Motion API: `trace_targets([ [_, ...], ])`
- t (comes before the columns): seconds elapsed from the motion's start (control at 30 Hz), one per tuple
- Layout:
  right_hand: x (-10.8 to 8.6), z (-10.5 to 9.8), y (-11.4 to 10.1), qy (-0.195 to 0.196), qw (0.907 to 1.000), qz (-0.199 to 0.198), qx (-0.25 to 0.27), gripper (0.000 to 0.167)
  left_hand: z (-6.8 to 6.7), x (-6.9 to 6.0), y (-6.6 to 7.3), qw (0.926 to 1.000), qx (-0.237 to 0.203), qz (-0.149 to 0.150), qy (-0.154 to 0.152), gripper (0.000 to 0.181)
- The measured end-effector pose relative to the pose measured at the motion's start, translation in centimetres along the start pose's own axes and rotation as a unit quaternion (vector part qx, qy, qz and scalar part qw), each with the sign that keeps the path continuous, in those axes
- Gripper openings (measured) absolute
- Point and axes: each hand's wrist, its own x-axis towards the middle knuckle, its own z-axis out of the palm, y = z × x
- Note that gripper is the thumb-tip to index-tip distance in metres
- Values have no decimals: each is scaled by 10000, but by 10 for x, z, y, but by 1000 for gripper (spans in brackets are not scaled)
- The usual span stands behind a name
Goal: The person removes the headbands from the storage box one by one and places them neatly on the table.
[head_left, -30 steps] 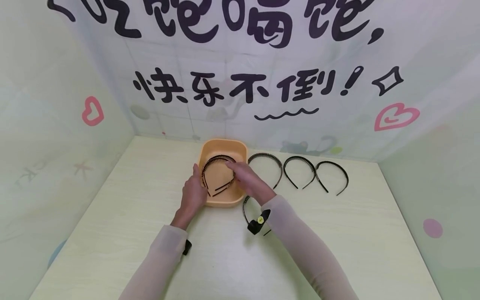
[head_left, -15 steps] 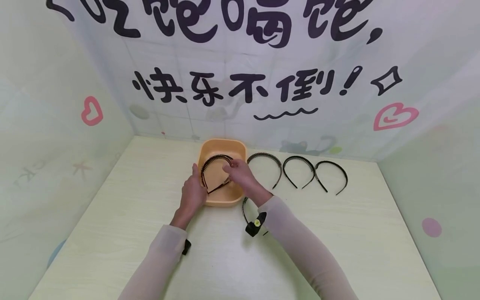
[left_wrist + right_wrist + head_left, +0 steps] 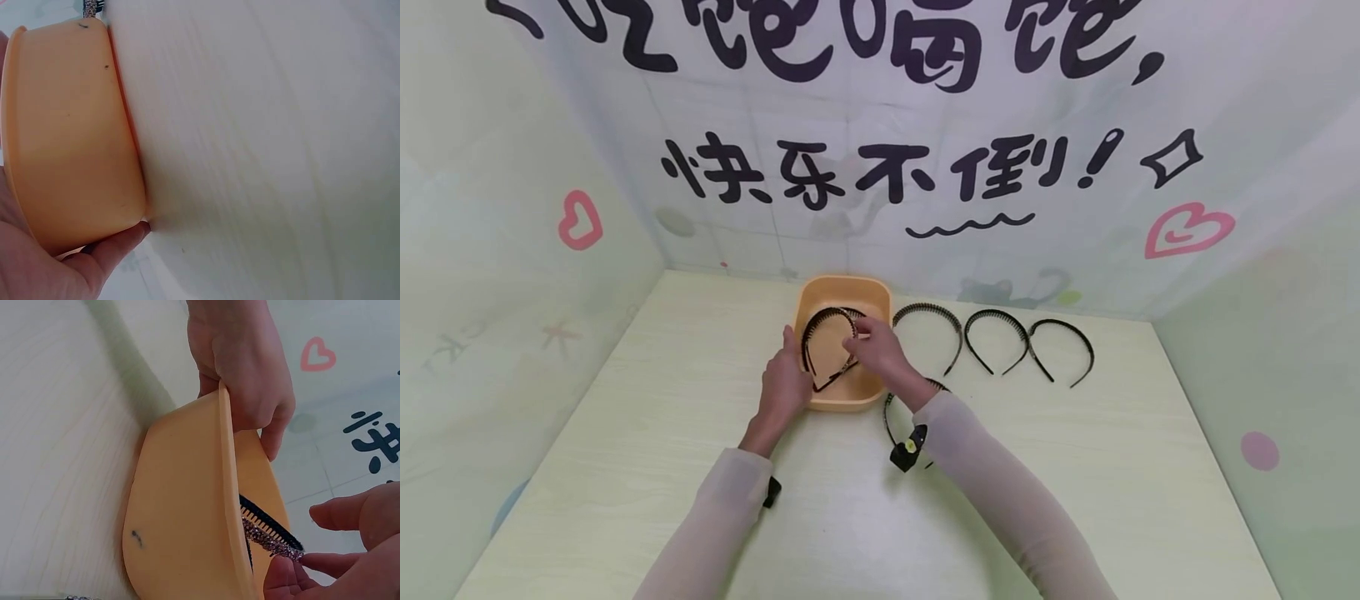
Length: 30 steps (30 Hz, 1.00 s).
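The left hand (image 3: 784, 385) grips the left side of an orange plastic box (image 3: 842, 406), thumb by the rim and fingers against the outer wall, as the left wrist view also shows. Inside the box a dark toothed headband (image 3: 811, 327) leans tilted, overlapping at least one other headband. Over the box's right side is the right hand (image 3: 880, 354), its fingertips touching the glittery edge of the tilted headband (image 3: 269, 536). In the right wrist view the thumb (image 3: 337, 515) stands apart from that headband. The other headband's outline is partly hidden by the right hand.
Right of the box, a row of 3 headbands lies by the back wall: a toothed one (image 3: 927, 308), a black one (image 3: 997, 314) and another (image 3: 1063, 323). A further headband (image 3: 889, 421) lies partly under the right wrist. Printed wall sheets enclose the pale table (image 3: 850, 517).
The right hand has shifted slightly left, and the headband at its fingers has tilted and moved left, apart from the one beneath. The left hand and the box keep their place.
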Motion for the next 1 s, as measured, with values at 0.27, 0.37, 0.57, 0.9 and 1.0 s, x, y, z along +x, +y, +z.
trace_targets([
  [0.27,0,5,0,150,9991,-249,-317,46,-1,0,0,9999,-118,-83,-81,87],
  [0.37,1,7,0,259,9985,-246,-427,45,-1,1,1,9998,-137,-92,-105,87],
  [0.57,4,12,3,575,9980,-182,-203,36,0,0,2,9999,28,-85,-75,85],
  [0.9,7,12,5,763,9966,-154,280,30,2,1,0,9999,75,-129,3,85],
  [1.0,7,11,5,779,9963,-108,351,29,2,1,1,9999,114,-112,10,85],
])
